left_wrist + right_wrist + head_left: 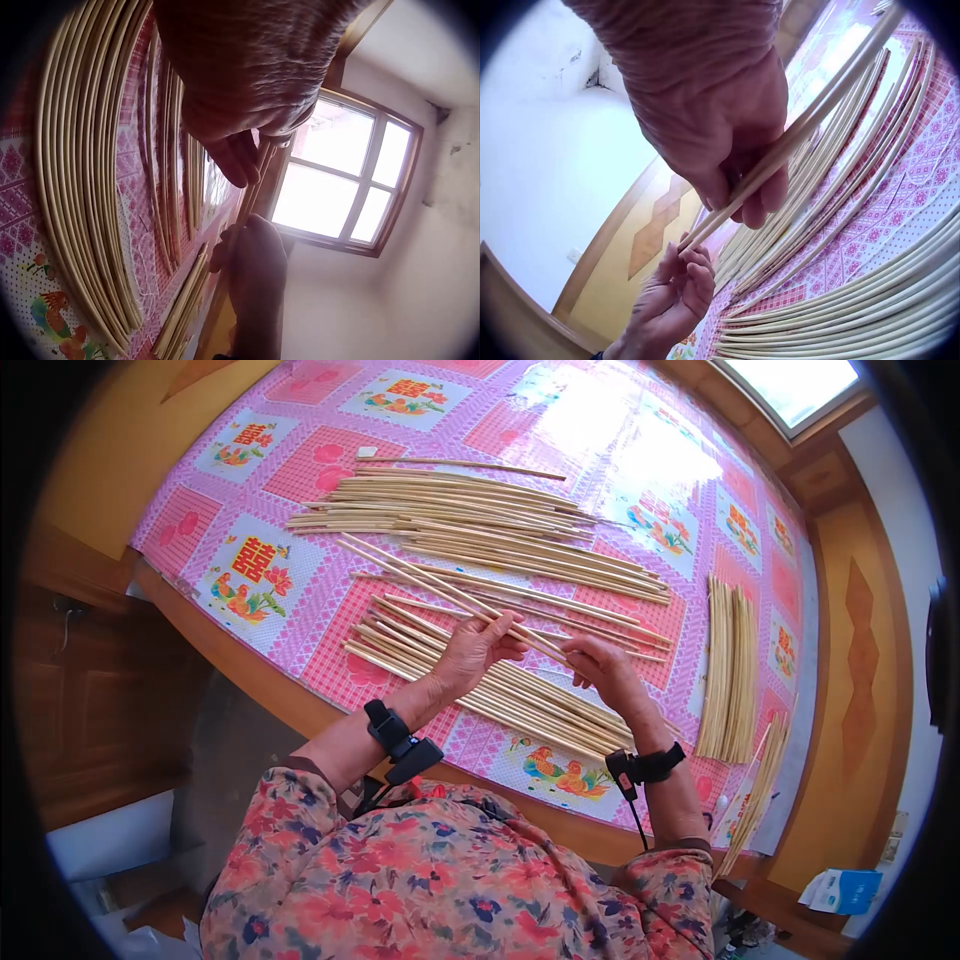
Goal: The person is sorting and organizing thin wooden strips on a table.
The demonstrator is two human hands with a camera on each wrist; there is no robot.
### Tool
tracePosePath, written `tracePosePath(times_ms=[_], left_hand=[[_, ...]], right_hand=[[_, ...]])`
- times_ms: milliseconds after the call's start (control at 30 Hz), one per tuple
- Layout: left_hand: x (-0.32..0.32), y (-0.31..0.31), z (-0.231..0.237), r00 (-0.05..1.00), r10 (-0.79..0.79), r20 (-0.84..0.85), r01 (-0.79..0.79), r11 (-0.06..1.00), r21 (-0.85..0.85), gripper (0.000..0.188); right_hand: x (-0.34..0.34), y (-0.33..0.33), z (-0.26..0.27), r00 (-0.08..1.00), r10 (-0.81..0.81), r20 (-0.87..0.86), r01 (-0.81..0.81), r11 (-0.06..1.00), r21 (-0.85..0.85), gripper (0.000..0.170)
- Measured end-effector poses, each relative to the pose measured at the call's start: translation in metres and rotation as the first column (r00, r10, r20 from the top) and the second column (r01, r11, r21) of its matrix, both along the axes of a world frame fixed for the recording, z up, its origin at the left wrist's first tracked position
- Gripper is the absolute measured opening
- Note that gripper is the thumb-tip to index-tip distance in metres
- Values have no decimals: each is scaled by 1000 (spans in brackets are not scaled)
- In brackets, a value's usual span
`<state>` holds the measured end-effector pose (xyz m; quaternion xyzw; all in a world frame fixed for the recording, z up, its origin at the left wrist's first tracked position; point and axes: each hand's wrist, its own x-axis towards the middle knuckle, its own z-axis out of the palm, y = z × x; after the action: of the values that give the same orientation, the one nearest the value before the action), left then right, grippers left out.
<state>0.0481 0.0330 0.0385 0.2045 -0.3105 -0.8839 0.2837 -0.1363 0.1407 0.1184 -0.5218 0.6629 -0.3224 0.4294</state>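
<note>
Both hands hold two thin, pale wooden sticks (400, 570) that slant above the table. My left hand (478, 652) pinches them along their length, and their far ends stretch up and left beyond it. A little to the right, my right hand (605, 670) has its thumb and fingers round the same sticks; they run on past it in the right wrist view. Beneath the hands lies a row of similar sticks (540, 715), side by side near the table's front edge. Several loose sticks (600, 622) lie just beyond the held pair.
Farther back, a broad pile of sticks (470, 505) spreads over the patterned tablecloth (225, 575). Another bundle (728, 670) stands lengthwise at the right, with a smaller bunch (757, 795) overhanging the near right corner. A window (790, 390) is beyond the table.
</note>
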Motion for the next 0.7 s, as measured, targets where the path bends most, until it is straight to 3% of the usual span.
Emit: tracePosePath(times_ms=[67, 233, 300, 467, 567, 633, 700], left_hand=[[5, 10, 6, 997, -38, -68, 38, 999, 1, 25], [14, 45, 27, 999, -37, -5, 37, 998, -42, 21], [18, 58, 34, 1000, -31, 4, 31, 996, -81, 21], [32, 80, 44, 999, -38, 24, 41, 992, -116, 21], [36, 78, 45, 1000, 24, 3, -23, 983, -180, 22], [38, 72, 50, 999, 47, -26, -50, 991, -127, 20], [43, 60, 41, 994, 66, -85, -73, 993, -90, 19]], right_hand=[[9, 15, 7, 985, -18, -174, 4, 997, -76, 12], [19, 53, 14, 985, 5, -175, -38, 982, -186, 12], [23, 67, 22, 987, -32, -160, 13, 993, -115, 12], [21, 79, 24, 979, 44, -201, -66, 992, -104, 12], [27, 72, 33, 920, 57, -387, -154, 962, -227, 13], [28, 61, 22, 864, -6, -504, -195, 918, -345, 12], [38, 53, 19, 855, -52, -517, -161, 919, -359, 11]])
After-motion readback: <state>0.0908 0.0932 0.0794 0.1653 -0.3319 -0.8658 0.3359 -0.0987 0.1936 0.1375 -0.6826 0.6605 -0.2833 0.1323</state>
